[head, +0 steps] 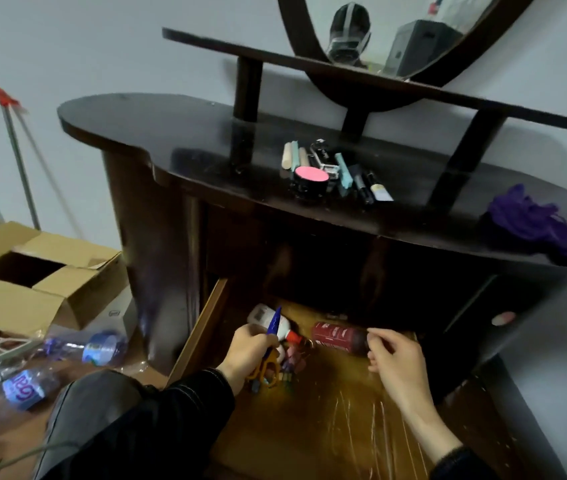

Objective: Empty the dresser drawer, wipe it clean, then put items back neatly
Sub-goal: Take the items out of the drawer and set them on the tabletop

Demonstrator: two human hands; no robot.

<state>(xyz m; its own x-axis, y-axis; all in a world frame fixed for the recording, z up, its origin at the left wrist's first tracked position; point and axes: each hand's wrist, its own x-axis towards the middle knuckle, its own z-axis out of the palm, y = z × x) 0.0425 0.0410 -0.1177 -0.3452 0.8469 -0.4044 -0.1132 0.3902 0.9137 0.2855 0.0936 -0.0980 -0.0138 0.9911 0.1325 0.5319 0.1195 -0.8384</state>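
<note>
The dresser drawer [327, 427] is pulled out below the dark top, its wooden floor under shiny film. My left hand [251, 351] grips a blue pen-like item [274, 322] that points upward. Under that hand lie yellow-handled scissors [268, 370] and small colourful bits. A white bottle with a red cap [270, 320] lies behind it. My right hand [396, 358] has curled fingers at the end of a dark red bottle [337, 336] lying on its side. A cluster of cosmetics [330, 171], including a pink-topped jar, sits on the dresser top [171, 133].
A purple cloth [535, 223] lies on the right end of the top. An open cardboard box [32, 271], plastic bottles [84, 348] and a mop [15, 143] stand on the floor at left. My knee [102, 410] is beside the drawer. A mirror [396, 32] hangs above.
</note>
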